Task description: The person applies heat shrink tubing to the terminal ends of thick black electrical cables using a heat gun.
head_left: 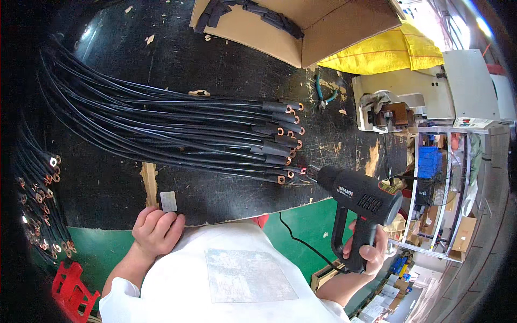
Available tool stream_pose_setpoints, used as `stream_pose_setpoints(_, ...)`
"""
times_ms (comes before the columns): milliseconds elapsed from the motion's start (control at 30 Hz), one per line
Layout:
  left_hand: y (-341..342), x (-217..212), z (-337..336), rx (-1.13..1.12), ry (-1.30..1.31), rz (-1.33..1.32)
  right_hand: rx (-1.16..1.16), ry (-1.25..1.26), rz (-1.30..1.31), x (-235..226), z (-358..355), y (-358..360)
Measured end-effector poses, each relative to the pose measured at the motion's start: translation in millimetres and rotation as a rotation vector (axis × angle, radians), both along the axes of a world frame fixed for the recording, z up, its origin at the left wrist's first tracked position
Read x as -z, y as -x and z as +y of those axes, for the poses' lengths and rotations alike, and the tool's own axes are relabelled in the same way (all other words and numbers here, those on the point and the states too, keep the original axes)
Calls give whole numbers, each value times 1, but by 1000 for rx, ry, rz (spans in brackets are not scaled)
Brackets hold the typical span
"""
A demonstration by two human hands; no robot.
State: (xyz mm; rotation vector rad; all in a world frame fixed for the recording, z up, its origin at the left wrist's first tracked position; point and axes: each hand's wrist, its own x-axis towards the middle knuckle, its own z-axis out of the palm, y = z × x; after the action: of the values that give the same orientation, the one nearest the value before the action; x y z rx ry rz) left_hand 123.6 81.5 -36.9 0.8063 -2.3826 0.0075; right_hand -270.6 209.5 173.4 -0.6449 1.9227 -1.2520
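Note:
My right hand (369, 248) grips the handle of a black heat gun (360, 195). Its nozzle points left at the lowest cable end (288, 175) of a bundle of black cables (177, 129) lying across the black worktable (215, 70). Each cable ends in a copper ring lug with a black sleeve behind it. My left hand (156, 230) rests closed on the table's front edge, fingers curled, holding nothing, just below a small grey square tag (168, 201).
An open cardboard box (301, 27) with black sleeve pieces sits at the back. A yellow sack (393, 51), green-handled pliers (325, 92) and a white machine (409, 102) stand right. More lugged cables (40, 204) hang at the left, above a red crate (72, 293).

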Motion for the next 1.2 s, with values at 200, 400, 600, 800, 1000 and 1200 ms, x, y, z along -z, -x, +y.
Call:
stream_pose_setpoints(200,0,-1,1,-6,-9,-7,-23,17,-20,1,4,0)
stream_pose_setpoints(400,0,0,1,-12,-2,-4,-31,10,7,5,8,5)
stream_pose_setpoints(600,-2,4,3,18,-11,-14,-21,96,-70,7,-1,-4)
stream_pose_setpoints(800,-2,3,2,17,-20,-19,-68,125,-162,9,0,-6)
stream_pose_setpoints(1000,-3,6,4,7,-16,-16,-44,137,-120,9,-4,-9)
stream_pose_setpoints(1200,-3,5,5,-2,-23,-11,-58,57,-109,10,0,0)
